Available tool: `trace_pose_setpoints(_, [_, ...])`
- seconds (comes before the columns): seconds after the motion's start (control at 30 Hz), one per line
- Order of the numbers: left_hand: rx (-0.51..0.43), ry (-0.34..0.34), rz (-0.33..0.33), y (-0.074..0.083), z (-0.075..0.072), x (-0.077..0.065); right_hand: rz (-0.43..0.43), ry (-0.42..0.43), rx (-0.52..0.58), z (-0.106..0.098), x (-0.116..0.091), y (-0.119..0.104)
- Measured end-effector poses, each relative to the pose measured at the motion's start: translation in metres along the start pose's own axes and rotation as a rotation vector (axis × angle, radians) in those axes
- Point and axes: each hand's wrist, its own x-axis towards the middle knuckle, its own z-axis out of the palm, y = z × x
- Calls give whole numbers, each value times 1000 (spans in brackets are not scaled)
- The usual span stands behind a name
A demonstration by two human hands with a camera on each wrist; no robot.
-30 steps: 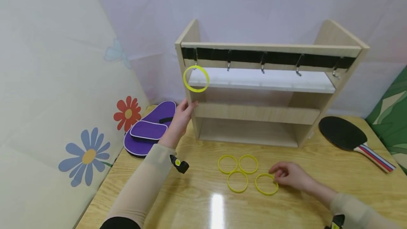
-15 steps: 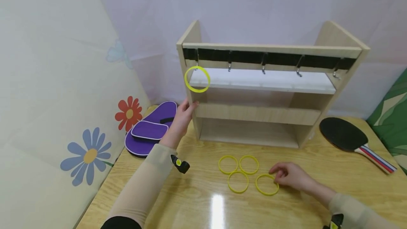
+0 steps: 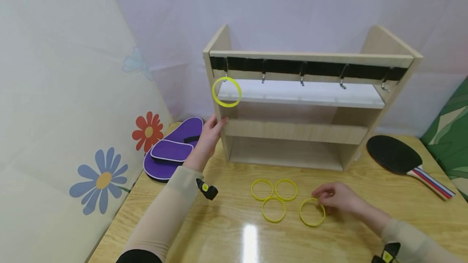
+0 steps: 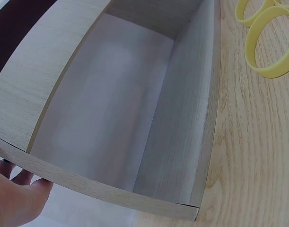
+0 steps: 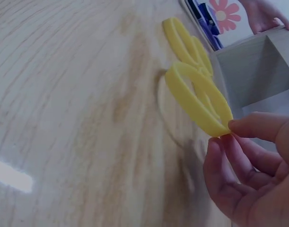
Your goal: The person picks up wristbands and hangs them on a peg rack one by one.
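Right hand (image 3: pixel 338 197) sits slightly further right than a moment ago, pinched yellow ring (image 5: pixel 194 108) moving with it. Ring is now raised off the table (image 3: pixel 219 222); gap to the other three rings (image 3: pixel 273 198) is wider.

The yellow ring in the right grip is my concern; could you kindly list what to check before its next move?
Right grip on held ring: ok, pinching its edge.
Held ring apart from the three other rings: ok.
Firmness of that pinch: cannot tell.
Left grip on wooden rack: ok, holding its left side.
Leftmost hook free: not ok, a hung ring occupies it.
Second hook from left free: ok.
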Motion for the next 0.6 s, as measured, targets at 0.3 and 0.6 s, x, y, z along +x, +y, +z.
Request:
trace_pose_setpoints(0.3, [-8,-7,0,0,0,0,59,-19,162,-7,-2,-9])
trace_pose_setpoints(0.6, [-2,-9,5,-1,0,1,65,-49,374,-13,-1,-18])
